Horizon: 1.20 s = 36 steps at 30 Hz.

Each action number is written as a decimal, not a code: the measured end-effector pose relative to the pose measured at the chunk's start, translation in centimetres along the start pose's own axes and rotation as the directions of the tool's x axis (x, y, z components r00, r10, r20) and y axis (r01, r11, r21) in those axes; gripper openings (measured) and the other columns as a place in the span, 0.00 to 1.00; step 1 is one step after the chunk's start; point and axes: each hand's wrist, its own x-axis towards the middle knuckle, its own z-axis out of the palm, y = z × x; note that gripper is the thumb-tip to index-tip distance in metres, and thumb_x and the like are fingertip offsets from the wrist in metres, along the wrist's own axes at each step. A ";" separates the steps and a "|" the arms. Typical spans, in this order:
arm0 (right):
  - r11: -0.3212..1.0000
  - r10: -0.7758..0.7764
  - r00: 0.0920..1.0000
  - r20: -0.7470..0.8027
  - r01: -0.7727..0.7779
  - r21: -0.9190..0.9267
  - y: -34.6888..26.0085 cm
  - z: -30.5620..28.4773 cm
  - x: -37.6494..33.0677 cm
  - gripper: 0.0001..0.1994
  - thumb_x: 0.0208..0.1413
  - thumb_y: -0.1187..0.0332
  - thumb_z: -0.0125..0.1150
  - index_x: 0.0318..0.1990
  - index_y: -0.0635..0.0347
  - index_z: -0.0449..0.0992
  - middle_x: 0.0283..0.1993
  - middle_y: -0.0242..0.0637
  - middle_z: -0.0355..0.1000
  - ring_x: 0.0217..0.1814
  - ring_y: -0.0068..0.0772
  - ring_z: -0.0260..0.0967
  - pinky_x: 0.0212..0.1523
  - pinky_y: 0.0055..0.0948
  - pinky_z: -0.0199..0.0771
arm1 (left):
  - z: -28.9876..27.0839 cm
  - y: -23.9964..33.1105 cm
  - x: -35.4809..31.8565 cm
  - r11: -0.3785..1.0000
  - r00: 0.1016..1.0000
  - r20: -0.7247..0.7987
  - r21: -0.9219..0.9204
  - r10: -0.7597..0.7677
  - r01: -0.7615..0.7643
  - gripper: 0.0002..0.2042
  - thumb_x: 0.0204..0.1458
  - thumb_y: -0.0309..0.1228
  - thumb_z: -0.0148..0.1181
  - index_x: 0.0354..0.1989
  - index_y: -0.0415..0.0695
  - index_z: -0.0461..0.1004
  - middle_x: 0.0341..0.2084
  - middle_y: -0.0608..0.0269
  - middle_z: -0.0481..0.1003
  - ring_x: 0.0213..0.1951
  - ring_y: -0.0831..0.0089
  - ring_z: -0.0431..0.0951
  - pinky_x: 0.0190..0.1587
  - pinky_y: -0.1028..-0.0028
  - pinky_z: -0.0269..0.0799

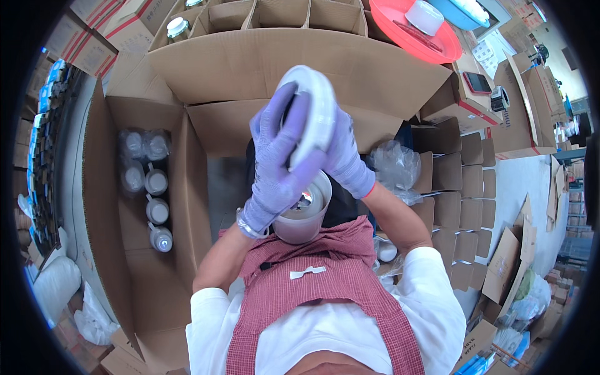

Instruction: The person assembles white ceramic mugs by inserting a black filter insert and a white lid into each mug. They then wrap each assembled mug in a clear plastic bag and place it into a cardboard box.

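Observation:
Both my hands wear purple gloves and are raised in front of me. My left hand (275, 169) and my right hand (345, 156) together grip a round white lid (315, 109), held tilted on edge. Just below it a clear plastic jug (306, 215) with an open mouth rests against my red checked apron (325, 294). The fingers of my left hand cover part of the lid's inner side.
A large open cardboard box (119, 206) at my left holds several wrapped clear jugs (150, 181). A divider grid of cardboard cells (469, 181) is at my right. A red tray (412, 31) sits at the top right. More boxes (262, 19) lie ahead.

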 end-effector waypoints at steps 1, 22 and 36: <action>0.940 0.032 0.996 0.089 -0.060 0.335 1.2 0.0 -0.7 0.31 0.54 0.66 0.67 0.65 0.56 0.63 0.59 0.45 0.69 0.56 0.49 0.70 0.55 0.40 0.71 | -0.9 0.0 0.8 0.957 0.978 0.098 0.213 0.181 -0.199 0.35 0.41 0.45 0.68 0.61 0.47 0.72 0.66 0.52 0.62 0.62 0.48 0.63 0.65 0.54 0.58; 0.968 0.108 0.944 0.313 -0.172 0.182 5.2 3.5 -7.7 0.17 0.65 0.64 0.52 0.54 0.67 0.73 0.56 0.51 0.72 0.60 0.49 0.69 0.61 0.40 0.69 | -2.9 -5.6 -5.8 0.954 0.512 0.830 -0.074 0.220 -0.290 0.30 0.48 0.55 0.57 0.61 0.59 0.72 0.58 0.56 0.66 0.62 0.51 0.63 0.66 0.40 0.44; 0.987 0.127 0.957 0.262 -0.097 -0.127 3.5 -5.6 -19.0 0.30 0.54 0.63 0.57 0.64 0.66 0.66 0.65 0.54 0.63 0.63 0.53 0.65 0.66 0.45 0.60 | 3.2 -8.2 -17.4 0.427 0.371 0.552 -0.029 -0.746 0.904 0.25 0.62 0.39 0.55 0.63 0.35 0.66 0.54 0.54 0.74 0.58 0.68 0.72 0.63 0.71 0.63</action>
